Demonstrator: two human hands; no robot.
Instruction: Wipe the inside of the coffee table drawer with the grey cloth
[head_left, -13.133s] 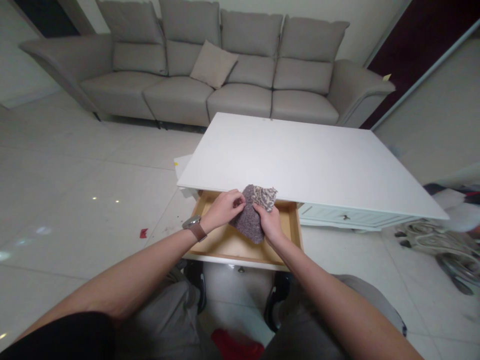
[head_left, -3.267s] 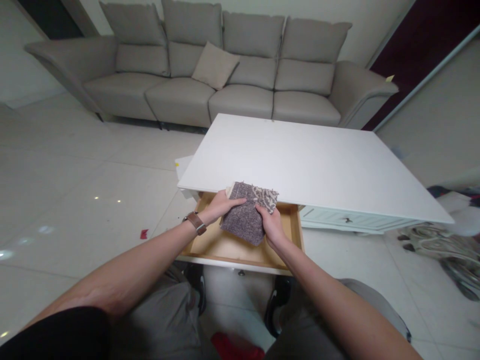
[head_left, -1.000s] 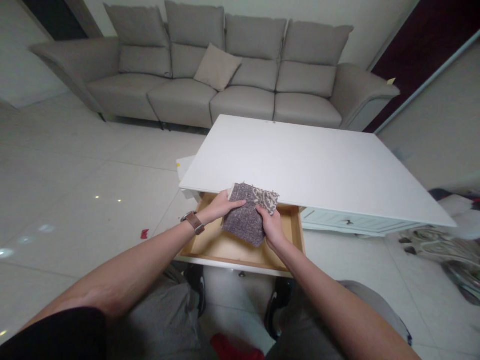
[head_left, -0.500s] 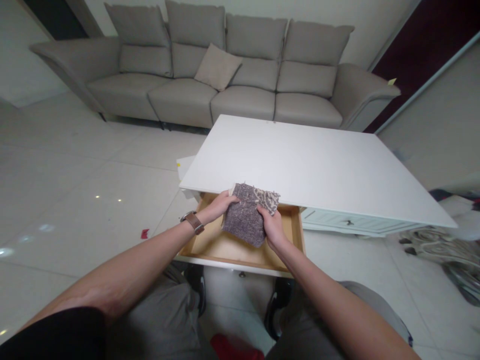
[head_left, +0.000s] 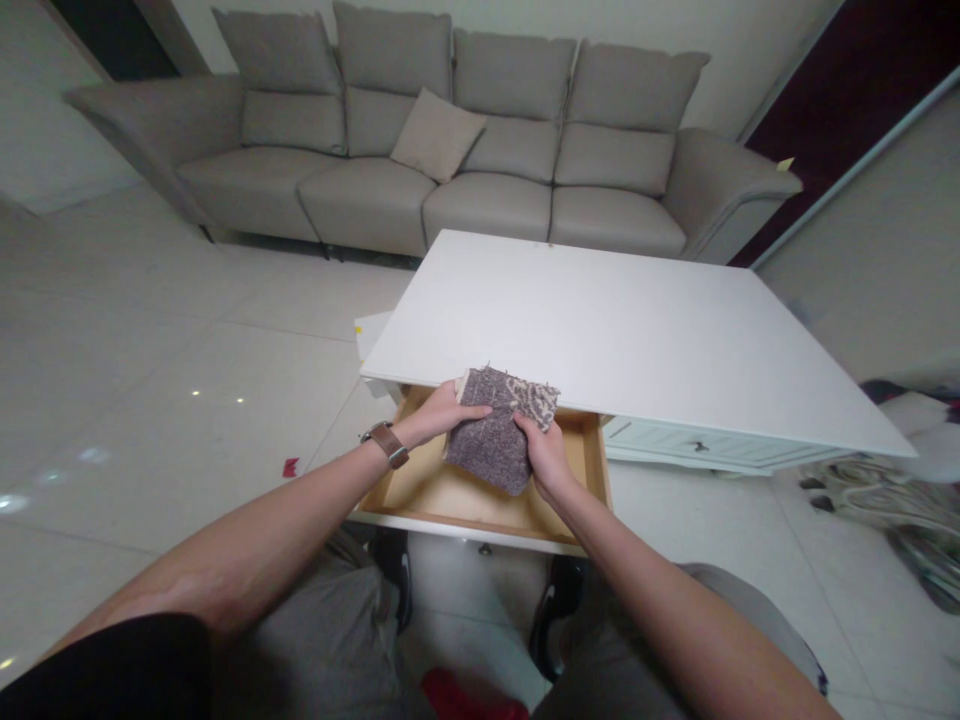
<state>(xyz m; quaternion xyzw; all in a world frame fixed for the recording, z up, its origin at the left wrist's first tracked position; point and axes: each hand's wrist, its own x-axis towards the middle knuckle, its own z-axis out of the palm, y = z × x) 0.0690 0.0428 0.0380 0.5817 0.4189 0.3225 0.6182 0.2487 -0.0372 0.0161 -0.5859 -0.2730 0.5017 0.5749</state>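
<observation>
A folded grey-purple cloth (head_left: pixel 487 440) with a cream-patterned corner is held up over the pulled-out wooden drawer (head_left: pixel 427 492). My left hand (head_left: pixel 444 412) grips its left edge, thumb lying across the front face. On the right side, my right hand (head_left: pixel 546 452) pinches the cloth, thumb near the patterned corner. The fingers of both hands are mostly hidden behind the cloth. Beneath it, the drawer's bare wooden bottom shows.
The white coffee table (head_left: pixel 622 330) holding the drawer stands in front of me, with a second drawer (head_left: pixel 694 445) shut at right. A grey sofa (head_left: pixel 487 205) is behind it. A small red scrap (head_left: pixel 290 467) lies on the tiled floor. Coiled items (head_left: pixel 877 490) are at far right.
My left thumb has slid to the right across the cloth's face, now stretched out more. The cloth, my right hand and the drawer look nearly the same.
</observation>
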